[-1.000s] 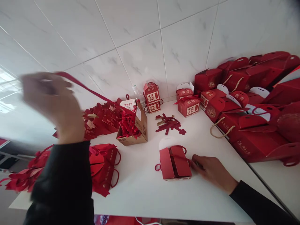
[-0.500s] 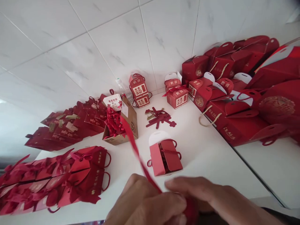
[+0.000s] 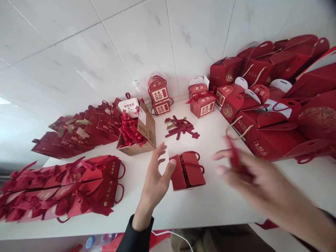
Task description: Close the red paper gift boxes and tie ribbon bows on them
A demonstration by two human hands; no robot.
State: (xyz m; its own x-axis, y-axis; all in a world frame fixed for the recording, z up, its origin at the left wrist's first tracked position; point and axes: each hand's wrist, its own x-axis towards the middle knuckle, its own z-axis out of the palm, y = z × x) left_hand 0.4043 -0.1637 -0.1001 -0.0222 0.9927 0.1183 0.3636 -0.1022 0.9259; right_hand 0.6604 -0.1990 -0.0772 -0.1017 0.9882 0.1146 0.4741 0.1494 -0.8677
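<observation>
Our left hand (image 3: 154, 178), fingers spread apart, hovers just beside one red gift box (image 3: 187, 171) on the bench (image 3: 210, 206). Our blurred right hand (image 3: 252, 178) clamps one red ribbon (image 3: 234, 155) in its fingers. One cardboard box (image 3: 143, 133) stands behind.

A black sleeve (image 3: 136, 237) cuffs the wrist below the left hand (image 3: 154, 176). The right hand (image 3: 249, 175) is bare, blurred.

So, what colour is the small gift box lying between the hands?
The gift box is red; head view.
</observation>
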